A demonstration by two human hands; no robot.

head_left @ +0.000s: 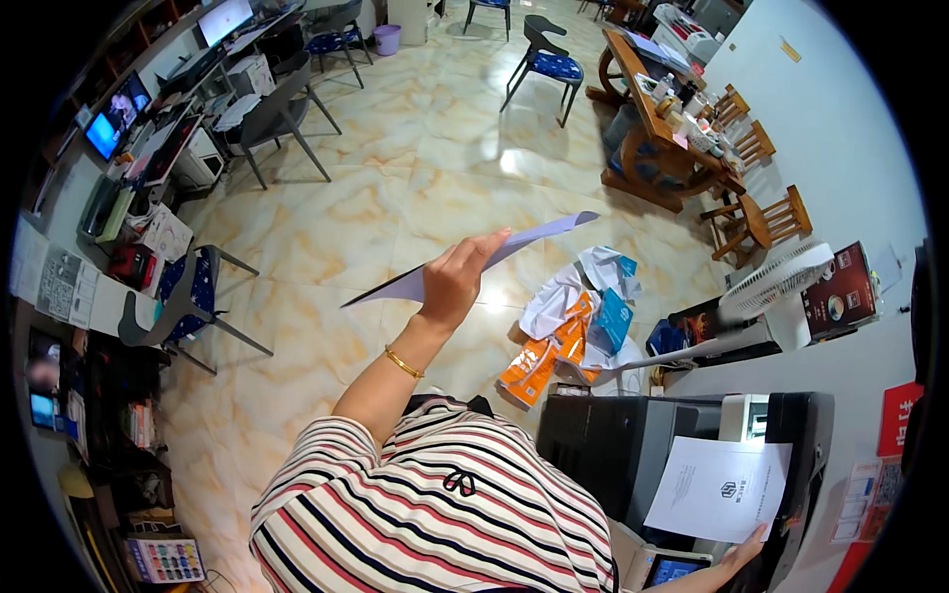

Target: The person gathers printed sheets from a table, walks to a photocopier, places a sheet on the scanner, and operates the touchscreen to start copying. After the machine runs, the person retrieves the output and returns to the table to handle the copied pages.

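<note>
In front of my body, my left hand is raised and closed on the edge of a thin lilac sheet, which bends and is seen nearly edge-on. At the lower right, my right hand grips the near corner of a white printed sheet. That sheet has a dark logo and lines of print. It lies over the dark printer, whose lit screen shows beside my right forearm. Part of my right hand's fingers is hidden at the sheet's edge.
Crumpled white, orange and blue wrappers lie on the tiled floor ahead. A white fan stands beyond the printer. Chairs and computer desks line the left; a cluttered wooden table with wooden chairs stands at the far right.
</note>
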